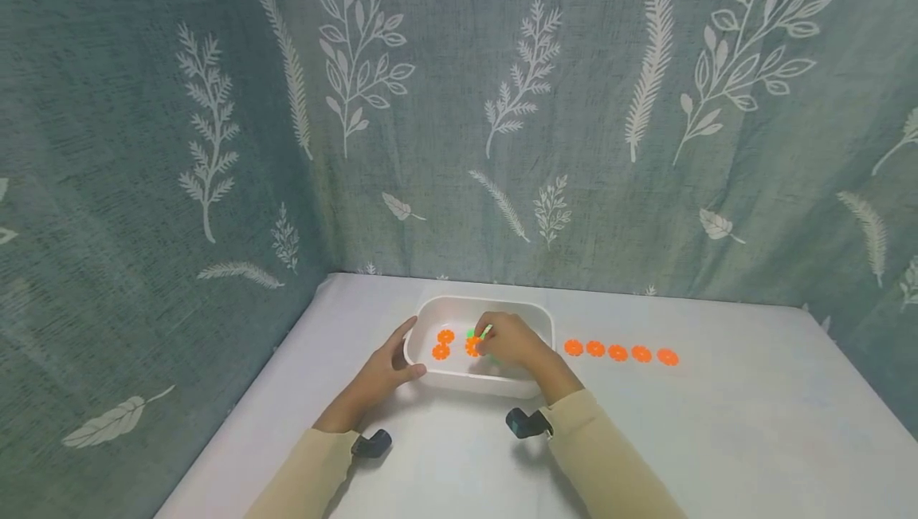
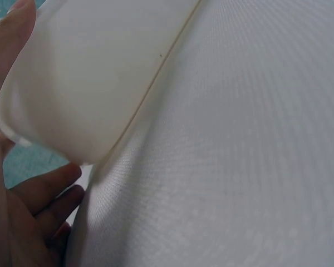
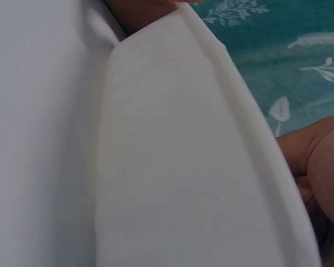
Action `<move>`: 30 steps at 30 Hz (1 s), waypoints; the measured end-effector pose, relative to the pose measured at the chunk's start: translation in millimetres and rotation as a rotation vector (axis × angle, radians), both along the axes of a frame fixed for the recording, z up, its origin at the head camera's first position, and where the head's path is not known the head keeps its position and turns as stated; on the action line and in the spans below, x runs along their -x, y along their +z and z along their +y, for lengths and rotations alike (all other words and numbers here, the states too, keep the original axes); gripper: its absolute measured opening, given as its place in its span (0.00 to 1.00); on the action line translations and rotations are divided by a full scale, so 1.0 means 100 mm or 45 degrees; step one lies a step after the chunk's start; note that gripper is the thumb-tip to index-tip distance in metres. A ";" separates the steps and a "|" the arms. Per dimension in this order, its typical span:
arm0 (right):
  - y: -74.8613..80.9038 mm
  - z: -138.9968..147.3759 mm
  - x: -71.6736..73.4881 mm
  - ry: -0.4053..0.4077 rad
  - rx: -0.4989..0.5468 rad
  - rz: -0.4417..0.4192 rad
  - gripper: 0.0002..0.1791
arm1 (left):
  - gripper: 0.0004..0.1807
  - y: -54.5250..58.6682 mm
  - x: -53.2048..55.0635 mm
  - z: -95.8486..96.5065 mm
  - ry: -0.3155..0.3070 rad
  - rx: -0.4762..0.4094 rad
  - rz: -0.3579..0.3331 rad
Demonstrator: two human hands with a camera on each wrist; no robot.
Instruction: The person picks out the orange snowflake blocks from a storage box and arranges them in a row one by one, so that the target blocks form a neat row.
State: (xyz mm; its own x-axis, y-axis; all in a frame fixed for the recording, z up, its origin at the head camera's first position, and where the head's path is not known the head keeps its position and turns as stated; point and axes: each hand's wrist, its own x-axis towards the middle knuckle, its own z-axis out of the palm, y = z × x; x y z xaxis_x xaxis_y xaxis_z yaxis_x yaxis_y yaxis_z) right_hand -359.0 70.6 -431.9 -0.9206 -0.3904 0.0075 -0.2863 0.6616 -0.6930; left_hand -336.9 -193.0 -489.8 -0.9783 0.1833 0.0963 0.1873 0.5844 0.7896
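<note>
A white rectangular tub (image 1: pixel 466 383) stands on the table with flat, flower-shaped orange discs inside. My left hand (image 1: pixel 380 371) holds its left end, thumb over the front rim and fingers around the side; in the left wrist view that hand (image 2: pixel 36 217) is against the tub's outer wall (image 2: pixel 94 72). Inside the tub, my right hand (image 1: pixel 511 341) pinches an orange disc (image 1: pixel 472 347) with curled fingers. Bits of green discs (image 1: pixel 471 333) show beside it, partly hidden by the hand. Two more orange discs (image 1: pixel 441 351) lie farther left. In the right wrist view, the tub wall (image 3: pixel 167 139) hides the fingertips.
Several orange discs (image 1: pixel 618 353) form a row on the white tablecloth (image 1: pixel 717 423), right of the tub. A green leaf-patterned curtain (image 1: pixel 445 120) borders the table at the back and left. Each wrist carries a small black camera (image 1: pixel 527 423).
</note>
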 end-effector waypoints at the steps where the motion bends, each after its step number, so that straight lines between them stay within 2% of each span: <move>1: 0.01 0.02 0.00 -0.003 0.006 -0.002 0.08 | 0.56 0.00 0.00 0.00 -0.003 -0.001 0.002; 11: 0.09 0.27 -0.03 -0.045 0.027 -0.007 0.07 | 0.56 -0.03 0.03 -0.02 -0.006 -0.039 -0.016; 16: 0.12 0.37 -0.07 -0.044 0.065 -0.053 0.08 | 0.57 -0.05 0.03 -0.02 -0.027 -0.062 -0.008; 25: 0.23 0.54 -0.16 -0.116 0.118 -0.045 0.09 | 0.57 -0.03 0.01 -0.02 -0.034 -0.069 -0.017; 30: 0.24 0.63 -0.15 -0.162 0.126 -0.057 0.09 | 0.57 -0.03 0.01 -0.02 -0.029 -0.060 -0.013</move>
